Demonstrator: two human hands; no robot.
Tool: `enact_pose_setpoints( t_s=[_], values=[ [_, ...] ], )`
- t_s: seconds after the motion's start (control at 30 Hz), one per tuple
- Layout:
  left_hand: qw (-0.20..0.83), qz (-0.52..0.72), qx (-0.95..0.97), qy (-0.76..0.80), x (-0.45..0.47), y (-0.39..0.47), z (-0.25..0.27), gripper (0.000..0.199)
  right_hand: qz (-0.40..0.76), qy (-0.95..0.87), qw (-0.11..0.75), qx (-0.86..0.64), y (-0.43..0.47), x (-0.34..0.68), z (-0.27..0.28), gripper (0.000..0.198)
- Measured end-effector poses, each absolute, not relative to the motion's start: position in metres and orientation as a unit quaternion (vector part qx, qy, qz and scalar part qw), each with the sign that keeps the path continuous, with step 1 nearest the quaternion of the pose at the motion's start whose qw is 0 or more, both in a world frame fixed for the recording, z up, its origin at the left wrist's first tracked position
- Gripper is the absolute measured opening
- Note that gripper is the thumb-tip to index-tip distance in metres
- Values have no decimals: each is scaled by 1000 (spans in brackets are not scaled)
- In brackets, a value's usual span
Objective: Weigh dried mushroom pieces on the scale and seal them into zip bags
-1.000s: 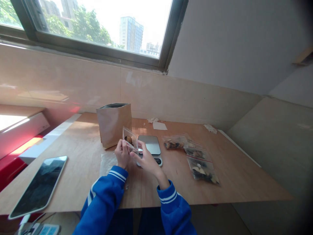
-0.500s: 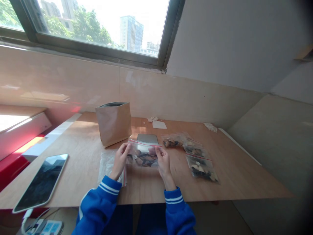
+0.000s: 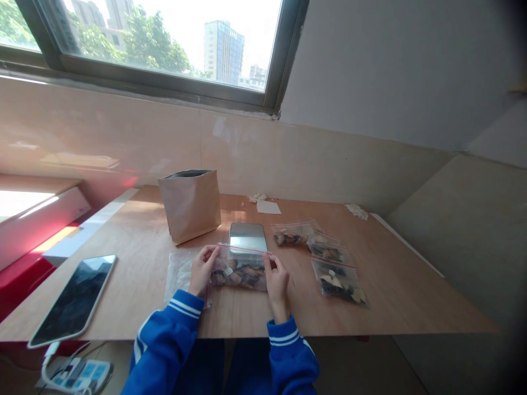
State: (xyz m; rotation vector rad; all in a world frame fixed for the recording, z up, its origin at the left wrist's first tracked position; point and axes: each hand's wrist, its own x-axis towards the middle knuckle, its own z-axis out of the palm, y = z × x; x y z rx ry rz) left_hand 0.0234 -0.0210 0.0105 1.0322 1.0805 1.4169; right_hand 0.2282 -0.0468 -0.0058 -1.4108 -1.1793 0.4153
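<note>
Between my two hands is a clear zip bag point(image 3: 241, 275) with a red seal line, filled with brown and dark dried pieces. My left hand point(image 3: 203, 269) pinches its upper left corner, and my right hand point(image 3: 276, 278) pinches the upper right corner. Just behind the bag lies a silver flat device point(image 3: 248, 236), partly covered by the bag's top edge. Under and beside my left wrist are empty clear zip bags point(image 3: 178, 274). To the right lie several filled zip bags point(image 3: 340, 282), overlapping one another.
A brown paper pouch point(image 3: 191, 208) stands with its top open at the back left. A tablet point(image 3: 76, 300) with a plugged-in cable lies at the left edge, above a power strip point(image 3: 84, 376). White paper point(image 3: 268, 207) and crumpled scraps point(image 3: 356, 212) lie near the wall.
Both hands have lowered the filled zip bag slightly toward the table and tilted it, so more of the silver device shows behind it. Both corners are still pinched.
</note>
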Motion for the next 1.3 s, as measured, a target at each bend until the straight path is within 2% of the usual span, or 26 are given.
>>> enact_pose_setpoints(
  t_s=[0.37, 0.67, 0.9, 1.17, 1.3],
  values=[
    [400, 587, 485, 510, 18, -24, 8, 35, 155, -505, 597, -604, -48, 226, -11, 41],
    [363, 589, 513, 508, 20, -25, 9, 33, 148, -491, 619, -595, -48, 225, -7, 37],
    [377, 607, 486, 503, 22, -27, 13, 30, 183, -481, 630, -582, -48, 224, -4, 37],
    [457, 566, 504, 466, 24, -28, 19, 31, 212, -458, 646, -572, -51, 226, -4, 41],
    [454, 573, 504, 459, 25, -29, 21, 30, 242, -467, 644, -556, -52, 223, -3, 37]
  ],
)
